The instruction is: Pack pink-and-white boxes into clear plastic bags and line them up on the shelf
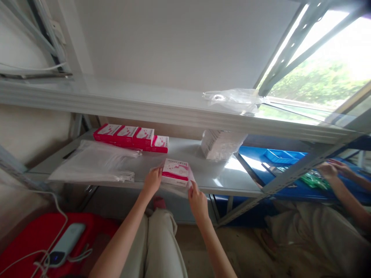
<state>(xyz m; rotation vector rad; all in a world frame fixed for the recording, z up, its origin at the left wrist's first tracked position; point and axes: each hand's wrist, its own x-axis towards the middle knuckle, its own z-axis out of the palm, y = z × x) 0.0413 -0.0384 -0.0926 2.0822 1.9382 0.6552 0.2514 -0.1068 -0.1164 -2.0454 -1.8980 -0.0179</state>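
A pink and white box [175,170] lies at the front edge of the grey shelf, inside or under a clear plastic bag [191,176]; which of these I cannot tell. On the box's left side, my left hand [153,180] is closed at the bag's edge. My right hand [198,200] pinches the bag's film near the box's right corner. To the left lies a stack of flat clear bags [95,162]. Behind them, several matching pink and white boxes [124,133] stand in a row.
A plastic-wrapped white pack [220,144] stands farther right on the shelf. Above runs an upper shelf beam [139,110] with a crumpled clear bag [236,99] on it. A power bank [67,241] with cables rests on a red stool [23,241]. Another person's hands [330,170] are at a blue table.
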